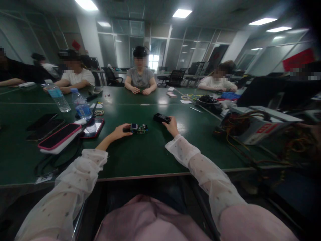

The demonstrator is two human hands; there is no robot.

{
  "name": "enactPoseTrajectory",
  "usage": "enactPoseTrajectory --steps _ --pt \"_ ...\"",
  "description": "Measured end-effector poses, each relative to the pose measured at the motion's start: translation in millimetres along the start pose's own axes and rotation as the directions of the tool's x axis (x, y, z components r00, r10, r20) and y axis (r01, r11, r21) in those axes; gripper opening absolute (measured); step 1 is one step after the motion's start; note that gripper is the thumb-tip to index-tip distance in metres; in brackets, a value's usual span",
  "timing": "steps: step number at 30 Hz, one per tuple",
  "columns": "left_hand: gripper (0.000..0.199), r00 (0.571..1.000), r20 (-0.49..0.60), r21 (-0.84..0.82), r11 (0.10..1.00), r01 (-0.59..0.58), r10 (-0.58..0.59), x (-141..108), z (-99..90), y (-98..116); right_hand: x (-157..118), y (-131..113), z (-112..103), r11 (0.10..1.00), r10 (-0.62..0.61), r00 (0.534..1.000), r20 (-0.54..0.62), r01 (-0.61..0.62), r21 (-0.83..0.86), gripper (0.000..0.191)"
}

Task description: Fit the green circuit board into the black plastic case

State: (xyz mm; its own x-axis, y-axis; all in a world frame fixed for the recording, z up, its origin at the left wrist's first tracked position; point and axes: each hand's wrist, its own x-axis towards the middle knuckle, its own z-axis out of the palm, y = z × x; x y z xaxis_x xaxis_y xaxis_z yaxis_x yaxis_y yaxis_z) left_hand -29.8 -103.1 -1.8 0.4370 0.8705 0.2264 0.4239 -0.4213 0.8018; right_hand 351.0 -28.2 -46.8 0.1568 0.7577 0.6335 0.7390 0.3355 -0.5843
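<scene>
My left hand [121, 131] grips one end of a small circuit board [139, 129] with a little screen on its top face. The board is level, low over the green table [140, 157]; whether it touches the surface I cannot tell. My right hand [172, 125] is closed on the near right end of a black plastic case [161, 117], a small oblong box, which is tilted slightly away to the left. Board and case are apart, with a strip of green tabletop between them. My fingertips under both things are hidden.
Left of me lie a pink-edged phone [60, 136], a red-edged phone [92, 128], dark phones [45, 129] and two water bottles [81, 105]. At right stands a metal power supply [260, 125] with loose cables. Several people sit around the table, one person [140, 77] opposite.
</scene>
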Motion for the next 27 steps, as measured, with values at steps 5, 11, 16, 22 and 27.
enactPoseTrajectory --steps 5,11,16,22,27 --pt "0.067 1.000 0.002 -0.001 1.000 -0.003 0.003 -0.4 -0.6 1.9 -0.9 -5.6 -1.2 0.998 0.059 0.998 -0.020 -0.058 0.037 0.051" --pt "0.067 1.000 -0.006 0.019 1.000 0.016 -0.016 -0.1 -0.5 1.8 0.5 -6.9 -2.2 0.996 0.084 0.996 0.017 -0.084 0.019 0.051" --pt "0.067 1.000 -0.004 0.010 1.000 0.024 -0.024 -1.0 -1.4 4.3 0.3 -8.6 -2.3 0.996 0.086 0.996 0.027 -0.086 0.006 0.051" --pt "0.066 1.000 -0.004 -0.006 1.000 0.024 -0.024 -1.3 -0.9 3.8 -0.8 -11.6 -4.0 0.996 0.092 0.995 0.036 -0.091 -0.019 0.050" --pt "0.066 0.999 -0.007 0.003 0.999 0.032 -0.032 -1.3 -0.2 6.3 -2.1 -14.1 -5.8 0.996 0.082 0.996 0.030 -0.081 -0.022 0.047"
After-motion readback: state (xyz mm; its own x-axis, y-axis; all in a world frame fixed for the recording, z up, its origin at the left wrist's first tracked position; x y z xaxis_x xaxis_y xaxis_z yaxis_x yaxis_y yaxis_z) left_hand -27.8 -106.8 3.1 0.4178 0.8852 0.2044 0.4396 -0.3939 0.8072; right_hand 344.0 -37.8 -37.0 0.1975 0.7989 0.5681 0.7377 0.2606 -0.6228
